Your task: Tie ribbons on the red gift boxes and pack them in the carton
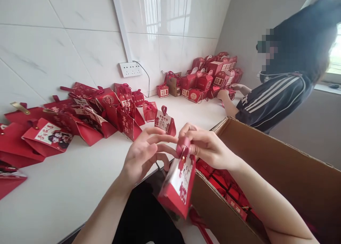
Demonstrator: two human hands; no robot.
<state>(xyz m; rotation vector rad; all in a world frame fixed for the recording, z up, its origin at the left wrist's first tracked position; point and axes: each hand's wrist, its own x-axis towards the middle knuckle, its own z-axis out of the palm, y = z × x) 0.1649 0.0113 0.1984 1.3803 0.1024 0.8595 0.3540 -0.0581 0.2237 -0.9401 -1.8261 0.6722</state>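
Left hand: the left hand (142, 155) is raised in front of the person, fingers spread and curled, fingertips touching the top of a small red gift box (178, 185) beside its handle.
Right hand: the right hand (206, 147) pinches the folded red handle at the top of the same box, thumb and fingers closed on it.
Gift box: red with a white printed panel on its face, it hangs tilted from both hands, above the edge of the white counter (80, 187) and just left of the cardboard carton (279, 173).
Carton: open, brown, at the person's right; more red packs lie inside it.
Counter, left: a spread of flat and half-folded red boxes (87, 116) lies along the wall.
Counter, middle: 1 folded red box (164, 121) stands alone just beyond the hands.
Far corner: a stack of finished red boxes (210, 78) is piled against the tiled wall.
Wall: a white power strip (130, 69) with a cord is fixed to the tiles.
Other person: a person in a dark striped shirt (277, 98) stands at the right, hands near the far stack.
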